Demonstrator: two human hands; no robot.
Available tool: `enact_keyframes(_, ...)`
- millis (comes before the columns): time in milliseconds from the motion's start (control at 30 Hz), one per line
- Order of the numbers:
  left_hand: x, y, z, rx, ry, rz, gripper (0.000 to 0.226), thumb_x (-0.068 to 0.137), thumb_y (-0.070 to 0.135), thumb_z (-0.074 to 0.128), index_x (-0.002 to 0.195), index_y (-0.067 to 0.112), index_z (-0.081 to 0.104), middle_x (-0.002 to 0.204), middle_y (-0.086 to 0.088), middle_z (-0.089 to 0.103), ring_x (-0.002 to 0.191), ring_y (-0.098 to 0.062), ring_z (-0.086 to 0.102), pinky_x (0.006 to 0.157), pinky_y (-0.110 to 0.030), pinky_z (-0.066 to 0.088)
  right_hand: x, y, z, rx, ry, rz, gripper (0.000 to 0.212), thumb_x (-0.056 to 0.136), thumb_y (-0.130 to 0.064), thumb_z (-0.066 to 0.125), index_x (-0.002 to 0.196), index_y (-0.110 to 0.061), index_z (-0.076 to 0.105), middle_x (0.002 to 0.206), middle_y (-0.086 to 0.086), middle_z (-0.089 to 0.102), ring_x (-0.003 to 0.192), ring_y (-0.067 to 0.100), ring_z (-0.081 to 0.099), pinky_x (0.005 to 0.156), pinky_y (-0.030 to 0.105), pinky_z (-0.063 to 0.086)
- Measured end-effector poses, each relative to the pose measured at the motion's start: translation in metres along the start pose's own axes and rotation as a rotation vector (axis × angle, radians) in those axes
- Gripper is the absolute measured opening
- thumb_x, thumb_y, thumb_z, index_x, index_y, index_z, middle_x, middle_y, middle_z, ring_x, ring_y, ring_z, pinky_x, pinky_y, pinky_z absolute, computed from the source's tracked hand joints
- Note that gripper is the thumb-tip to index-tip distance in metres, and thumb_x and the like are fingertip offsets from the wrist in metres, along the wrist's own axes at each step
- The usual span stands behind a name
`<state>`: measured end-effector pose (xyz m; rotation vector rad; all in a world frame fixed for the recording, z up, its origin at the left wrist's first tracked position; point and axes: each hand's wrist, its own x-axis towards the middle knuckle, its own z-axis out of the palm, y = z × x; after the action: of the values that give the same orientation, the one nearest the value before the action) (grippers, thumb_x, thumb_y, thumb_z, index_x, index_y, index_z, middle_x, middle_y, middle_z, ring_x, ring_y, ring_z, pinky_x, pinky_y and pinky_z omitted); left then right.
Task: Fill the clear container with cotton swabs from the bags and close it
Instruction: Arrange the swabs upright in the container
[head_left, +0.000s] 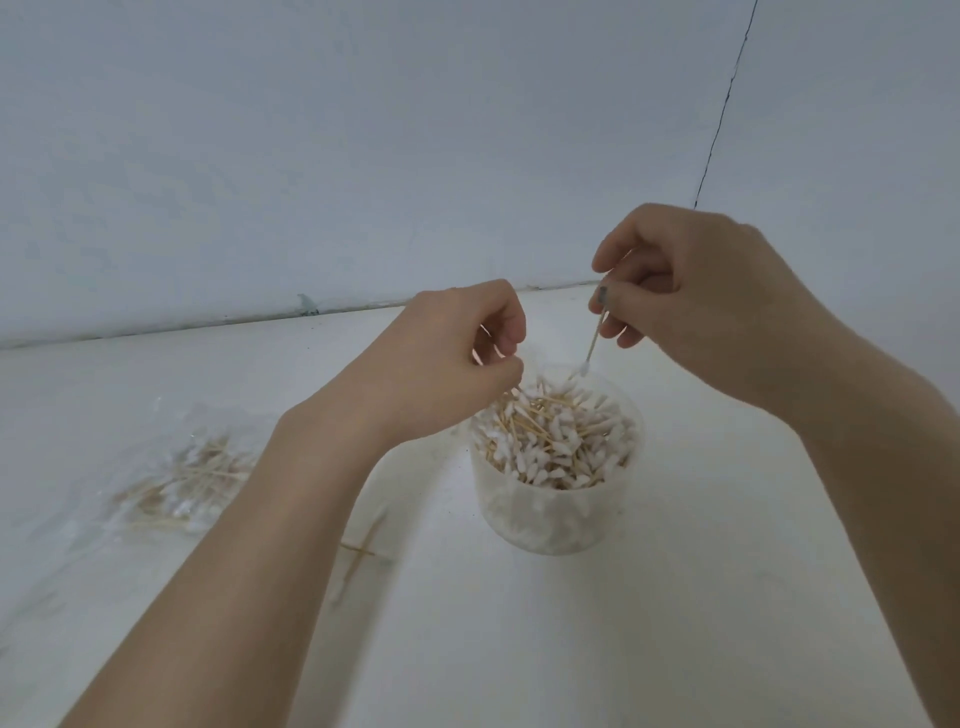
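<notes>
A clear round container (558, 525) stands on the white surface, heaped to its rim with wooden-stick cotton swabs (556, 436). My left hand (447, 358) hovers over its left rim, thumb and fingers pinching the end of a swab stick in the heap. My right hand (691, 291) is above the container's far right side and pinches a single swab (592, 343) that hangs down, its white tip just above the heap. A clear bag (187, 467) with several swabs lies flat to the left. No lid is in view.
Two loose swabs (358, 551) lie crossed on the surface under my left forearm. A pale wall (363, 156) rises close behind the container, with a thin dark cord (722, 119) running down it at the right.
</notes>
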<state>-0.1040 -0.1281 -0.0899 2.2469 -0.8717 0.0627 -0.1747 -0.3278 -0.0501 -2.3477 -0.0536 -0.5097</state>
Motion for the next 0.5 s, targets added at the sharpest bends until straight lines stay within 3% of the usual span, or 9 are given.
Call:
enact_keyframes(133,0.001,-0.007,-0.002,0.104,-0.043,-0.076,0.01,0.086,0.027,0.071,0.089,0.028,0.061,0.085,0.009,0.064,0.068,-0.007,0.056,0.06,-0.017,0.043,0.002,0.004,0.006,-0.073,0.087,-0.045,0.015,0.093,-0.008,0.056,0.093,-0.023,0.061,0.082,-0.006,0.072,0.068,0.0,0.07,0.074,0.032,0.061)
enact_keyframes(333,-0.001,-0.003,-0.008,0.056,-0.129,-0.092,0.014,0.085,0.015,0.067,0.087,0.029,0.063,0.085,0.009,0.068,0.069,-0.006,0.062,0.055,-0.012,0.042,0.001,0.008,0.022,-0.054,0.027,-0.047,0.015,0.092,-0.006,0.057,0.091,-0.02,0.061,0.081,-0.004,0.072,0.069,0.002,0.07,0.077,0.036,0.06)
enact_keyframes(400,-0.002,-0.003,-0.012,0.028,-0.174,-0.106,0.017,0.084,0.014,0.067,0.089,0.03,0.064,0.088,0.011,0.07,0.075,-0.007,0.066,0.058,-0.017,0.044,0.002,0.008,0.022,-0.036,0.059,-0.063,0.015,0.092,-0.006,0.058,0.09,-0.021,0.061,0.082,-0.005,0.072,0.07,0.003,0.07,0.076,0.031,0.06)
enact_keyframes(500,-0.004,-0.004,-0.016,-0.018,-0.2,-0.126,0.019,0.083,0.014,0.069,0.091,0.031,0.066,0.09,0.013,0.07,0.08,-0.008,0.068,0.061,-0.027,0.05,0.002,0.009,0.028,-0.092,0.072,-0.082,0.011,0.091,-0.013,0.063,0.089,-0.024,0.061,0.082,-0.007,0.072,0.071,0.001,0.063,0.067,0.01,0.049)
